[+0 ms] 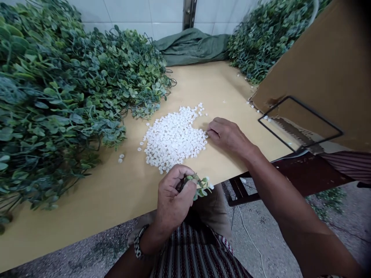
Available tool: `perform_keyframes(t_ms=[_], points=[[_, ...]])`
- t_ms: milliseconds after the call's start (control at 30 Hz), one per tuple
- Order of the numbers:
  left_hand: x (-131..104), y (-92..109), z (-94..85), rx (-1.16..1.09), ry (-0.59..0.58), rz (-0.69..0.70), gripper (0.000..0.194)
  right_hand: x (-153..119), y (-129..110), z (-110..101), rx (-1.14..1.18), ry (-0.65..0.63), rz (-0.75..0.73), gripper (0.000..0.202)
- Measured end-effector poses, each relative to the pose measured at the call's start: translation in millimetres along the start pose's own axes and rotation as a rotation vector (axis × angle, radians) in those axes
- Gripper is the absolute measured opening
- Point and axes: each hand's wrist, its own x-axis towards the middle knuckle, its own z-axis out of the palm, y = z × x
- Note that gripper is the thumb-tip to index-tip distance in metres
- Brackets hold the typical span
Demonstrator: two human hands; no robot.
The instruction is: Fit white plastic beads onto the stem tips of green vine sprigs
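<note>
My left hand point(175, 195) is closed around a small sprig of artificial leaves point(201, 187) near the table's front edge. A couple of white bits sit at the sprig's tips. My right hand point(224, 133) rests at the right border of a heap of small white round pieces point(174, 137), its fingers pinched together. Whatever those fingertips hold, if anything, is hidden. The heap lies spread on the tan tabletop point(139, 193), in front of both hands.
A large mound of artificial greenery point(87, 73) covers the left side. More greenery point(261, 42) lies at the back right, near a dark green cloth point(194, 46). At right stand a cardboard box point(315, 73) and a black wire frame point(315, 112). Loose white pieces lie around.
</note>
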Motion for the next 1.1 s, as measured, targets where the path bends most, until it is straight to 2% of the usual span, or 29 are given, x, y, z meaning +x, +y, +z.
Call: perform_keyframes(t_ms=[133,233,300,400,533,833,933,1100], points=[[-1.0,-4.9,-3.0,-0.009,-0.031,0.003,0.006,-3.3,-1.4,-1.8,0.016,0.071,0.073,0.015],[-1.6,-7.9,-4.4,-0.003,-0.045,0.041,0.009,-14.4,-13.7,-10.4,0.222,0.204,0.189,0.010],[-2.1,-7.3,-4.6,0.001,-0.053,0.061,0.008,-27.8,-30.6,-17.5,0.437,0.265,0.223,0.006],[-3.4,-2.7,-4.2,0.020,-0.087,0.086,0.007,-51.3,-63.0,-23.7,0.752,0.225,0.161,0.008],[-5.4,2.4,-4.4,0.090,-0.101,0.185,0.006,-73.1,-95.0,-20.0,0.942,0.155,0.167,0.007],[-4.0,-3.5,-5.1,0.065,-0.163,0.388,0.015,-85.1,-104.8,-12.9,1.049,0.174,0.223,0.006],[-3.7,-0.3,-2.3,0.111,-0.150,0.409,0.006,-87.7,-107.0,-13.0,1.052,0.178,0.231,0.006],[-5.7,-1.2,-4.1,0.143,-0.115,0.371,0.009,-90.1,-109.5,-10.7,1.061,0.190,0.265,0.008]])
